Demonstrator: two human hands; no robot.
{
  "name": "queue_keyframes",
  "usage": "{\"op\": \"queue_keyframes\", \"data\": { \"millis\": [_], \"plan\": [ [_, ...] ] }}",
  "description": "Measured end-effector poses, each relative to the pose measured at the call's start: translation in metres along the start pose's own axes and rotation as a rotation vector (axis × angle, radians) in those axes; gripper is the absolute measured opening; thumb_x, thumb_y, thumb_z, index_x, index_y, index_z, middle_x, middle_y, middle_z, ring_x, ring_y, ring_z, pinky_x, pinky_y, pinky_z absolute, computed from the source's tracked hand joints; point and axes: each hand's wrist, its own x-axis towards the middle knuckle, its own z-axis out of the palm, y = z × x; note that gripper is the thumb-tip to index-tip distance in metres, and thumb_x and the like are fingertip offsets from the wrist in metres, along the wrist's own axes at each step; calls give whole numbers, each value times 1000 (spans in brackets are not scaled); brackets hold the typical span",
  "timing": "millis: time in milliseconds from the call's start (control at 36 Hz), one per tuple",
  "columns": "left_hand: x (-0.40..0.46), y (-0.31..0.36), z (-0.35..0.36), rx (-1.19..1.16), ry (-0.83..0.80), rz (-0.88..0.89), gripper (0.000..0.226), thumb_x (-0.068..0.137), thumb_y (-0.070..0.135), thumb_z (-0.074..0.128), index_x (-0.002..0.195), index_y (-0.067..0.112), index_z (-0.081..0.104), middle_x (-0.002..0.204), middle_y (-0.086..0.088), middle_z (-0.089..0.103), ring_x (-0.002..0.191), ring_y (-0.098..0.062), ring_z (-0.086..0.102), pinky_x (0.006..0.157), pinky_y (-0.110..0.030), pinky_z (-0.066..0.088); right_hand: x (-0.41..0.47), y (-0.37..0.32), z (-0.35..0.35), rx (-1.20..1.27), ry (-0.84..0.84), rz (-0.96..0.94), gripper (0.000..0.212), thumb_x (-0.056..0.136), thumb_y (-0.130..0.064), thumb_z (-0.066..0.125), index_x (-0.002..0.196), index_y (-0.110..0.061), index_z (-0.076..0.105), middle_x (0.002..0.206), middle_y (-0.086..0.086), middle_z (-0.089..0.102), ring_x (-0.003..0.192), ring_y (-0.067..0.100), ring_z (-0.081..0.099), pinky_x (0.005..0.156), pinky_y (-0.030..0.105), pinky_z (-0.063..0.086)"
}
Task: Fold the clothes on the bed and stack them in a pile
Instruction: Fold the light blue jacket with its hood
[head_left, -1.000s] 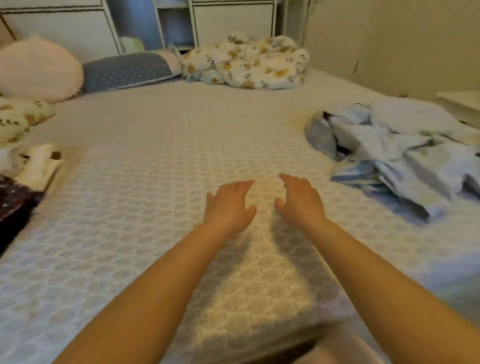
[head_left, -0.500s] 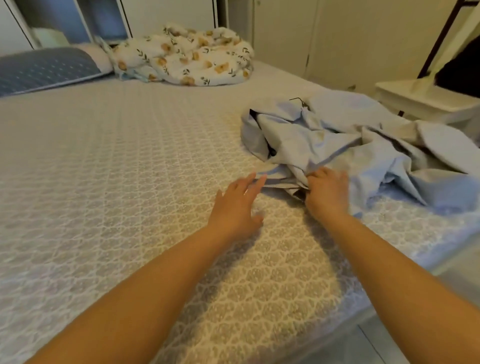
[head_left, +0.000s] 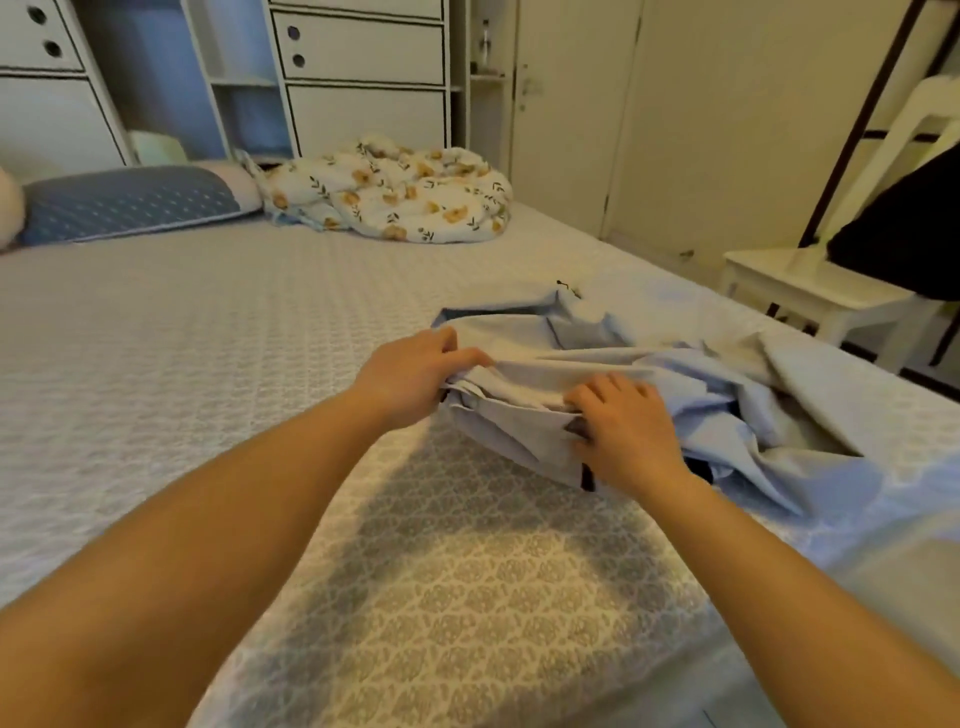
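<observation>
A crumpled heap of light blue clothes (head_left: 727, 395) lies on the right side of the bed (head_left: 208, 364), near its right edge. My left hand (head_left: 410, 376) grips the heap's near left edge, fingers curled over a fold of cloth. My right hand (head_left: 628, 431) sits on the front of the heap, its fingers curled into the fabric. A dark strip shows under the blue cloth by my right wrist.
A floral blanket (head_left: 395, 195) is bunched at the head of the bed beside a blue pillow (head_left: 130, 202). White drawers (head_left: 363, 78) stand behind. A white chair (head_left: 810, 296) with a dark garment (head_left: 909, 239) stands right of the bed.
The view swung right and closer to the blue heap. Both hands went from hovering open over the bedspread to gripping the heap's front edge.
</observation>
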Motion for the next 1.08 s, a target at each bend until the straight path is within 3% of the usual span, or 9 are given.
{"op": "queue_keyframes", "data": {
  "millis": [83,194,278,444,583,694,778,917,1083],
  "plan": [
    [-37,-33,-27,73,-48,-58,49,92,13,56,130,42,48,102,-4,44,82,-24,44,56,-35,37,0,-7,-5,-20,134,86,18,70,-6,76,86,-5,66,91,17,62,85,38,58,70,44,42],
    [-104,-76,-57,259,-181,-143,62,92,4,51,135,48,40,113,-1,42,97,-24,44,60,-33,33,12,-40,-6,-33,29,119,55,85,-23,63,136,-15,46,134,14,47,124,33,41,97,48,33],
    [-163,-109,-80,330,-329,-273,66,93,6,50,137,53,35,123,2,42,108,-23,44,67,-30,41,12,-64,-10,-63,-63,140,73,82,-35,67,144,-20,32,144,9,37,133,28,32,106,48,25],
    [-217,-114,-106,55,-874,-623,62,91,40,58,145,43,29,148,-7,31,133,-29,33,106,-38,34,23,-129,-32,119,-290,64,16,87,-27,63,99,-21,55,107,8,63,98,29,59,67,31,37],
    [-182,-47,-109,-559,-268,-492,83,79,51,71,148,32,28,153,0,32,137,-20,32,108,-31,28,42,-183,-63,300,-71,-97,15,97,-19,46,102,-15,59,104,12,65,87,32,58,60,32,31],
    [-159,-16,-96,-500,-92,-495,30,91,26,58,121,20,59,122,-6,61,111,-28,56,77,-32,43,44,-195,-85,506,67,-155,26,94,-13,52,118,-6,60,117,16,63,102,36,58,75,39,42],
    [-160,-22,-94,-340,23,-582,23,94,12,46,112,11,60,112,-16,64,102,-36,58,73,-36,44,36,-181,-90,233,-71,-228,25,91,-37,57,108,-20,50,98,5,59,94,31,58,60,34,37],
    [-178,-47,-96,-138,10,-478,37,96,13,43,130,24,53,119,-12,61,101,-33,58,80,-40,46,25,-150,-89,-150,-433,0,51,81,-63,55,115,-27,44,115,2,58,105,26,55,84,40,36],
    [-200,-73,-94,87,-165,-514,27,96,22,42,121,29,50,104,-6,58,92,-29,58,72,-35,42,21,-135,-94,-303,-486,127,40,90,-48,47,123,-26,51,122,1,58,113,25,53,107,53,28]
  ]
}}
